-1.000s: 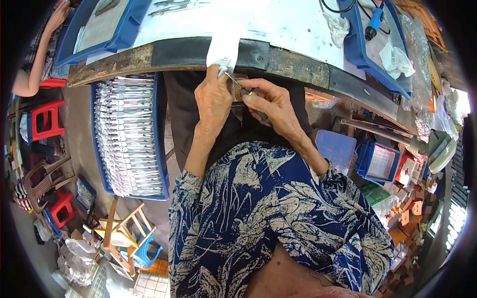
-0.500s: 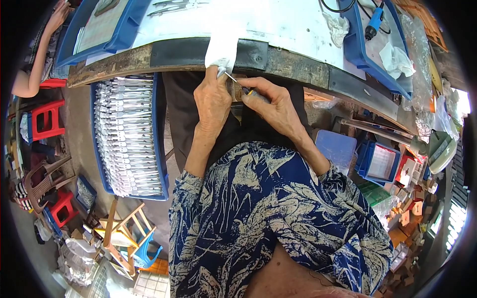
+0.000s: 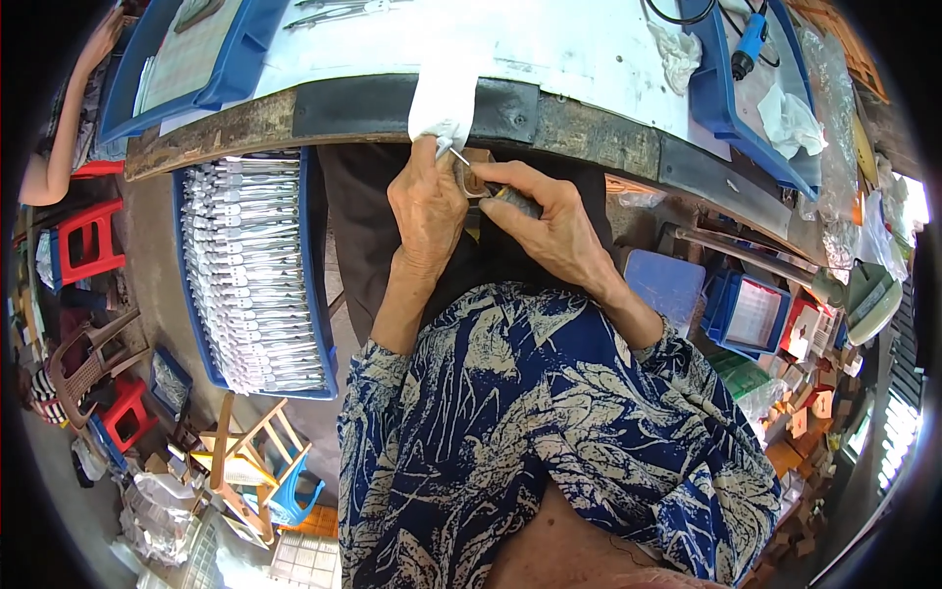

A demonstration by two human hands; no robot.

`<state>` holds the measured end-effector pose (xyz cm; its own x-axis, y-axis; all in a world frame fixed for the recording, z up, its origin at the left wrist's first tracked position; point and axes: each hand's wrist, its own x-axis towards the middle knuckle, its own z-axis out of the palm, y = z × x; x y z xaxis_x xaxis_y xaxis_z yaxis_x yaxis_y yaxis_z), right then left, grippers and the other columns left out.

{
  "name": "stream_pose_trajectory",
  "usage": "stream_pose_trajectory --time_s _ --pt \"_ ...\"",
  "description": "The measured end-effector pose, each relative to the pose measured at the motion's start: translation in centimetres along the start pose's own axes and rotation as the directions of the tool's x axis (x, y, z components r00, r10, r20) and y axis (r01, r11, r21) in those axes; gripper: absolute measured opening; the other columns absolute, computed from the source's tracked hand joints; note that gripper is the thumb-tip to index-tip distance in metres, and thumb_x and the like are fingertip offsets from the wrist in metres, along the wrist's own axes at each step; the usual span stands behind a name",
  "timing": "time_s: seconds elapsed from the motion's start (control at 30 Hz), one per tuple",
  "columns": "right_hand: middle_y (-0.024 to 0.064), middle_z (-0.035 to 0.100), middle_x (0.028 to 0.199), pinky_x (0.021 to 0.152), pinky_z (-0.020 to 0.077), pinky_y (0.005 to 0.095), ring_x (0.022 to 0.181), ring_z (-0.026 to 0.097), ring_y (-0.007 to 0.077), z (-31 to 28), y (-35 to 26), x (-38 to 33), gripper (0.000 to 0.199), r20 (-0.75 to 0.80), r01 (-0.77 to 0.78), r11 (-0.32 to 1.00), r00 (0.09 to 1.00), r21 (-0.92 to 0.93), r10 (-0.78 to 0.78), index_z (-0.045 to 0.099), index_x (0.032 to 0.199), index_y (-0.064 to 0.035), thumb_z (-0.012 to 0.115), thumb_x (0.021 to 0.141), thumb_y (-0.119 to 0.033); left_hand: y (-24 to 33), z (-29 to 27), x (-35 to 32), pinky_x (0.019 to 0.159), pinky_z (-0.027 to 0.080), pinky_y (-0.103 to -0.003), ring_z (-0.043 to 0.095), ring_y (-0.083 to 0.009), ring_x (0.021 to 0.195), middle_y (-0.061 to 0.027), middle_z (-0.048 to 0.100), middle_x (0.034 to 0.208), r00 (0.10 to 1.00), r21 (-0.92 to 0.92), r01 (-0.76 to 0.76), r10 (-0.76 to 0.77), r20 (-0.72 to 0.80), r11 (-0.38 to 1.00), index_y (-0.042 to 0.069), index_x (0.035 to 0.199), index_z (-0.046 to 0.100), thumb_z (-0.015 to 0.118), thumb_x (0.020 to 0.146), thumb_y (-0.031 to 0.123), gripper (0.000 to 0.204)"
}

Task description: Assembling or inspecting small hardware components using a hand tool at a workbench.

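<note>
At the table's front edge my left hand (image 3: pixel 429 201) pinches a small silver metal piece (image 3: pixel 444 145) against a white cloth (image 3: pixel 444 110). The cloth hangs over the dark edge strip. Most of the metal piece is hidden by the fingers and cloth. Just to the right, my right hand (image 3: pixel 554 224) is closed around a small screwdriver (image 3: pixel 512 199) with a dark and yellow handle. Its thin shaft slants up and left, with the tip at the metal piece. A brownish block (image 3: pixel 475 175) shows between the two hands, below the edge.
Left of my legs, a blue tray (image 3: pixel 329 334) is packed with silver instruments resembling drawing compasses. Blue bins (image 3: pixel 221 88) stand on the white tabletop (image 3: pixel 363 49) at both sides; the right one contains a blue power tool (image 3: pixel 751 44). Another person's arm (image 3: pixel 64 128) is at far left.
The view has shifted slightly. My right hand has turned a little around the screwdriver, so less of its yellow handle shows. My left hand keeps its pinch on the metal piece.
</note>
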<state>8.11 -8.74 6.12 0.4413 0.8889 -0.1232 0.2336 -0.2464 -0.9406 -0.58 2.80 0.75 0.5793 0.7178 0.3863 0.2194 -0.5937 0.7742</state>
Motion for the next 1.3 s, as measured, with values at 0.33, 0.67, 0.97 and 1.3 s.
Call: stream_pose_trajectory --time_s 0.33,0.67,0.97,1.3 --pt "-0.0036 0.055 0.072 0.044 0.0309 0.0153 0.052 0.039 0.0000 0.4 0.2 0.8 0.031 0.016 -0.133 0.926 0.991 0.353 0.136 0.058 0.113 -0.0056 0.058 0.082 -0.005 -0.7 0.3 0.3 0.052 0.046 -0.034 0.060 -0.0312 0.061 -0.0181 0.057 0.071 0.998 -0.004 -0.054 0.054 -0.031 0.999 -0.004 0.095 0.051 0.050 0.085 0.004 0.013" --pt "0.0002 0.056 0.077 0.050 0.0361 0.0177 0.060 0.045 0.0027 0.4 -1.5 0.4 0.028 0.054 -0.347 0.841 0.932 0.414 0.358 0.057 0.108 0.0012 0.057 0.081 -0.003 -0.3 -0.2 0.4 0.052 0.046 -0.036 0.056 -0.0279 0.059 -0.0123 0.053 0.078 0.994 0.091 -0.107 0.105 0.024 0.990 0.000 0.087 0.058 0.049 0.074 -0.002 0.016" --pt "0.0044 0.052 0.060 0.035 0.0334 0.0202 0.043 0.046 0.0074 0.2 -1.1 0.6 0.027 0.153 -0.396 0.629 0.902 0.669 0.405 0.056 0.109 -0.0022 0.056 0.082 -0.003 -0.6 0.3 0.1 0.043 0.043 -0.036 0.054 -0.0316 0.049 -0.0165 0.050 0.058 0.993 0.012 -0.096 0.097 -0.072 0.995 -0.003 0.082 0.049 0.053 0.077 -0.003 0.006" --pt "0.0027 0.052 0.060 0.035 0.0305 0.0186 0.044 0.046 0.0055 -1.0 0.9 0.9 0.030 0.261 -0.359 0.545 0.932 0.758 0.250 0.055 0.111 -0.0006 0.057 0.083 -0.010 -0.5 0.2 -0.2 0.045 0.040 -0.035 0.052 -0.0348 0.052 -0.0195 0.048 0.062 0.998 0.046 -0.058 0.059 -0.027 0.997 -0.002 0.090 0.049 0.051 0.085 0.003 0.007"
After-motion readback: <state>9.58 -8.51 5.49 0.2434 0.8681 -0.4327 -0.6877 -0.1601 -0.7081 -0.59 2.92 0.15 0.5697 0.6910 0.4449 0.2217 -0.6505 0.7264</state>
